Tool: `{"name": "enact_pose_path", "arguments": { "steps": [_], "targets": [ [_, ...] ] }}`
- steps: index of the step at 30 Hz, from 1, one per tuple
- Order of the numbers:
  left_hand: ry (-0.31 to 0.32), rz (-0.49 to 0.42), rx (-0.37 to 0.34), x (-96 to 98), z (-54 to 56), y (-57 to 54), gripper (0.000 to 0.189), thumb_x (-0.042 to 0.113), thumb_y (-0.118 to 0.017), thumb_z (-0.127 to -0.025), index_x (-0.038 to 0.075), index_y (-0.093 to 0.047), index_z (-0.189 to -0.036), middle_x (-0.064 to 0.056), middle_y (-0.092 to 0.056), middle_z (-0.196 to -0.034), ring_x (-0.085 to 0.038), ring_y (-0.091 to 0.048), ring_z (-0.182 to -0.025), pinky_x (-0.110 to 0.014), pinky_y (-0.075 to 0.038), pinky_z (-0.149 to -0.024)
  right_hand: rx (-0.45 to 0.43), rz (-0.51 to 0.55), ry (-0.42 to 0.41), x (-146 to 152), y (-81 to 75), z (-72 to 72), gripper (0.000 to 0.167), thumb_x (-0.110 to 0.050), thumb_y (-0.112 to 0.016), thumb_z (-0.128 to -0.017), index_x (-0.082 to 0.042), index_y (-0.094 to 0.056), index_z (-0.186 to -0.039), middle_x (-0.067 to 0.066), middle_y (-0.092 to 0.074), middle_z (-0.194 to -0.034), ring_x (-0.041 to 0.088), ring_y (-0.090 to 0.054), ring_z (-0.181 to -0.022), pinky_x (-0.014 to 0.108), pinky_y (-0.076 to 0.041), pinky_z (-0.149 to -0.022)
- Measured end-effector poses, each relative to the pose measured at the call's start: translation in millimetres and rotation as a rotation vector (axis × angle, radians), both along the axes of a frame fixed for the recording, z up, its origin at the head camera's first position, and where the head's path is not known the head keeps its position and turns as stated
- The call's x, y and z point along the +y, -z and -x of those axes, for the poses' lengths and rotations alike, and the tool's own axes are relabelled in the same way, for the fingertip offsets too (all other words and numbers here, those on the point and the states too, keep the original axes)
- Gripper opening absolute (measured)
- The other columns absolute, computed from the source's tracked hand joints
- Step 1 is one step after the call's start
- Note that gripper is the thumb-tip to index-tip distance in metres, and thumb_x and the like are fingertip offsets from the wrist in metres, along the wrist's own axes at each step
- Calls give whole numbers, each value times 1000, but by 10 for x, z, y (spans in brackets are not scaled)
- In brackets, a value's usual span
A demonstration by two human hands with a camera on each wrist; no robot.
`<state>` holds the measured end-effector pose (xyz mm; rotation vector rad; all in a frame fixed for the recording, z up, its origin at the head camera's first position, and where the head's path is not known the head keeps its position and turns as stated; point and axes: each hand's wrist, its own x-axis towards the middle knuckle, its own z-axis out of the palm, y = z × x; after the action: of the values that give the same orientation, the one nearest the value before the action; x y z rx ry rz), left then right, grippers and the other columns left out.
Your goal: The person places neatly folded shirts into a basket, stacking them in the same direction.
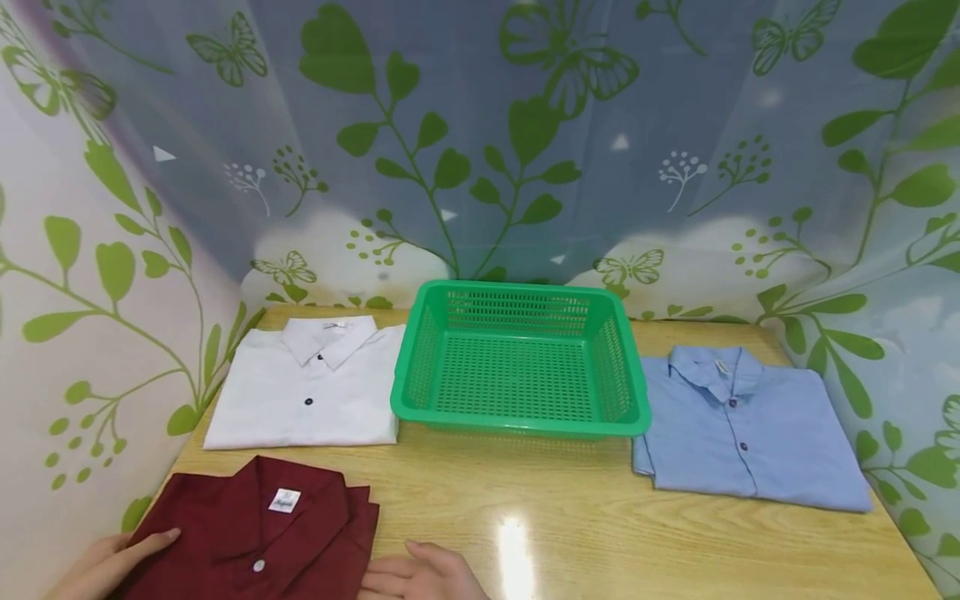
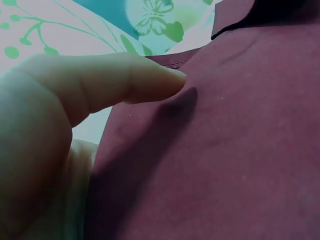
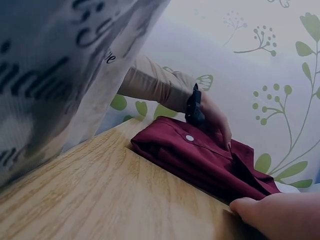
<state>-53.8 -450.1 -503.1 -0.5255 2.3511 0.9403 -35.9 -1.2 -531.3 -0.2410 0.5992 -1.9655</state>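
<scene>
A folded dark red shirt [image 1: 247,533] with a white neck label lies at the table's near left corner. My left hand [image 1: 112,560] rests flat on the shirt's left side with its fingers straight. In the left wrist view one finger [image 2: 100,80] lies against the red cloth [image 2: 225,150]. My right hand [image 1: 420,575] lies relaxed on the table and touches the shirt's right edge. From the right wrist view the shirt [image 3: 200,155] sits between the left hand [image 3: 215,117], which wears a dark wrist strap, and the right hand [image 3: 280,215]. Neither hand grips the cloth.
A green plastic basket [image 1: 517,425] stands at mid table with nothing in it. A folded white shirt [image 1: 307,392] lies to its left and a folded light blue shirt [image 1: 750,433] to its right. The wooden table [image 1: 600,533] is ringed by a leaf-print curtain [image 1: 480,125].
</scene>
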Motion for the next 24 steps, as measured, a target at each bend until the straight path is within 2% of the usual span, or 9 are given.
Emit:
{"name": "enact_pose_path", "arguments": {
  "steps": [3, 6, 8, 13, 19, 22, 24],
  "targets": [
    [27, 12, 12, 43, 31, -2, 82, 59, -47, -97, -20, -55, -118, -20, -67, -98, -20, -62, -83, -36, -50, -69, 15, 12, 0, -65, 42, -2, 73, -40, -21, -106, 18, -12, -149, 31, -16, -158, 38, -19, -147, 39, -19, -119],
    [43, -1, 34, 106, 61, -3, 76, 56, -47, -99, -18, -58, -115, -15, -67, -93, -20, -61, -80, -35, -50, -68, 31, 19, -16, -112, 79, -9, 70, -38, -20, -106, 15, -14, -151, 27, -20, -158, 28, -34, -141, 33, -26, -116],
    [31, -30, 41, 154, 79, -4, 73, 54, -47, -99, -16, -59, -113, -9, -66, -90, -19, -60, -78, -35, -49, -67, 36, 15, -19, -136, 98, -16, 69, -37, -19, -106, 14, -14, -151, 25, -22, -158, 20, -41, -134, 28, -30, -113],
    [49, -37, 65, 236, 74, -9, 66, 53, -48, -99, -11, -64, -106, -5, -65, -81, -19, -60, -73, -34, -49, -64, 34, -19, 22, -171, 96, -41, 66, -34, -31, -105, 10, -18, -153, 22, -29, -156, 13, -46, -128, 25, -35, -108],
    [52, -118, 78, 310, 55, 36, 57, 48, -50, -99, -7, -67, -102, -5, -66, -79, -20, -62, -72, -34, -51, -63, 16, -22, 55, -181, 46, -67, 60, -35, -42, -103, -3, -30, -152, 3, -51, -136, 6, -52, -113, 21, -40, -99],
    [60, -119, 99, 351, 50, 59, 52, 46, -51, -99, -4, -67, -98, -4, -67, -77, -20, -63, -71, -33, -52, -62, 13, 0, 45, -182, 59, -62, 57, -36, -43, -102, -5, -32, -149, 0, -51, -128, 5, -52, -111, 20, -41, -97],
    [81, -97, 111, 375, 47, 61, 50, 45, -52, -99, -2, -68, -96, -4, -67, -77, -19, -63, -70, -32, -51, -61, 25, 40, 25, -178, 90, -46, 49, -36, -44, -102, -10, -37, -143, -2, -50, -127, 4, -51, -110, 18, -41, -96]
  ]
}}
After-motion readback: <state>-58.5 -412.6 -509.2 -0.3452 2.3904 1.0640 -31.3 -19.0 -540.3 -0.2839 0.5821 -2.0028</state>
